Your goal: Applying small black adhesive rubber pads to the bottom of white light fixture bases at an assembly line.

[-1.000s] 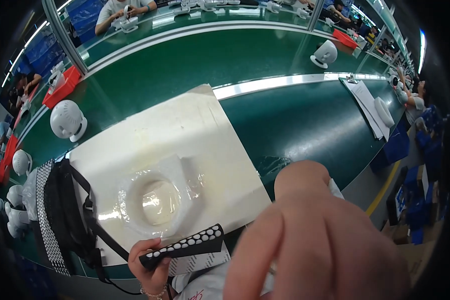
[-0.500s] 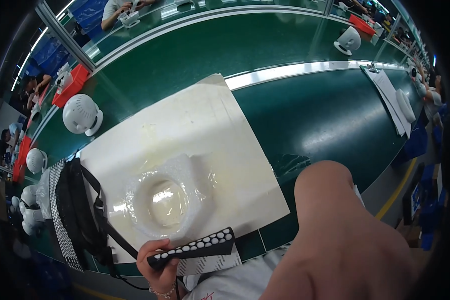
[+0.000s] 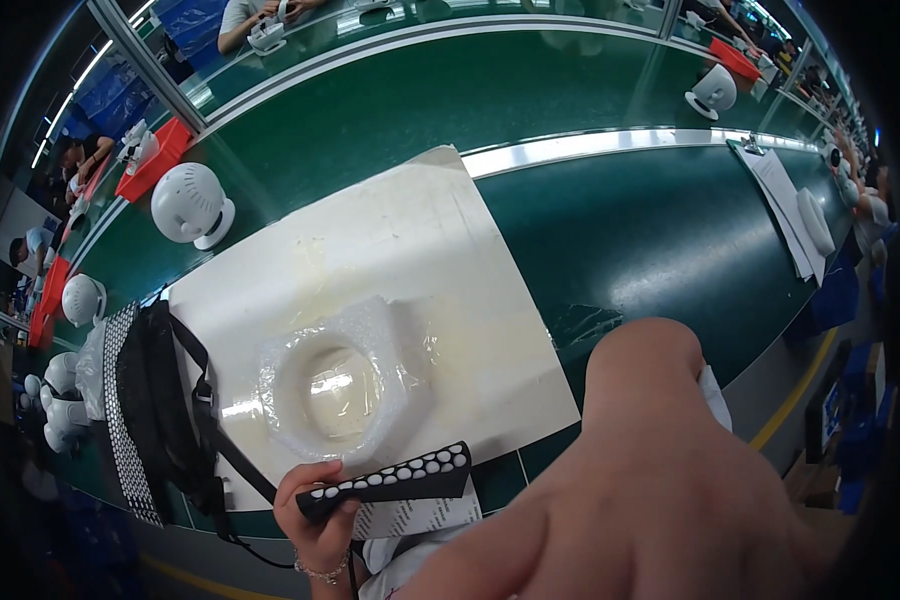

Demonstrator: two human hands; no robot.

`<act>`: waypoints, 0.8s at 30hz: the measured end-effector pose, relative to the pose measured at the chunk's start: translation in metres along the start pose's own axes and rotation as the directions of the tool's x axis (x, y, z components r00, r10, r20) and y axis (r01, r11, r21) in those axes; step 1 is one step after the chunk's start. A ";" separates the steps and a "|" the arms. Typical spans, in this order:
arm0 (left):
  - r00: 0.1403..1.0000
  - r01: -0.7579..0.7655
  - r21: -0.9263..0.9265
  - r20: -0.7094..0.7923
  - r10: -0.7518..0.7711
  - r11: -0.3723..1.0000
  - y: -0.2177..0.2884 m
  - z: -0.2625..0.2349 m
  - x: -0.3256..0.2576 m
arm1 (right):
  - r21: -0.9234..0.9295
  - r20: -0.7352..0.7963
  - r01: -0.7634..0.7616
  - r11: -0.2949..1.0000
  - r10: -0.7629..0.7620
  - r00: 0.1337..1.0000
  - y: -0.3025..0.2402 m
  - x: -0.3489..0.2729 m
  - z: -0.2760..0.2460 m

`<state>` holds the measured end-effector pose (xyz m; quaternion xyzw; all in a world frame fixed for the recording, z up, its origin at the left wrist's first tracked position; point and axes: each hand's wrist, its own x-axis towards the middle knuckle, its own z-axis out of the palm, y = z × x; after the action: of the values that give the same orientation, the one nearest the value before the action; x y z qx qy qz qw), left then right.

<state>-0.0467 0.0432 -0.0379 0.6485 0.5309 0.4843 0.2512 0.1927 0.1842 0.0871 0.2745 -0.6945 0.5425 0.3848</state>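
Note:
My left hand is closed around one end of a black strip covered with rows of white round dots. A printed white paper sheet shows below the strip. Just beyond this hand, a white foam block with a round hollow, wrapped in shiny clear film or tape, rests on a stained white board. My right arm is bent, and its hand looms very large at the lower right, close to the camera. Its fingers are out of sight.
Left of the foam lies a black strapped bag beside a dotted strip. White round-headed devices stand along the green line, near red bins. A clipboard with papers lies at right. Other people work behind the metal frame.
The whole view has turned slightly. My right hand now reaches further left across the lower edge, covering more of my clothing. The left hand still holds the dotted strip.

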 end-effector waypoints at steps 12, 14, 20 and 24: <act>0.981 0.192 -0.257 0.015 -0.194 0.947 0.001 -0.017 -0.009 | -0.346 0.067 -0.547 0.763 0.601 0.797 0.058 0.007 -0.012; 0.976 0.216 -0.293 0.072 -0.203 0.931 0.006 -0.025 -0.008 | -0.532 -0.172 -0.694 0.485 0.740 0.650 0.089 -0.007 -0.026; 0.778 0.620 -0.570 0.358 -0.516 0.539 0.000 -0.061 -0.016 | -0.646 -0.338 -0.738 0.194 0.795 0.504 0.178 -0.002 -0.064; 0.825 0.565 -0.592 0.388 -0.412 0.574 -0.028 -0.076 -0.022 | -0.758 -0.346 -0.652 0.010 0.841 0.415 0.240 0.035 -0.077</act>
<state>-0.1266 0.0169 -0.0391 0.3818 0.4427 0.4855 0.6500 0.0002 0.3225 -0.0048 -0.2978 -0.9239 0.2372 0.0382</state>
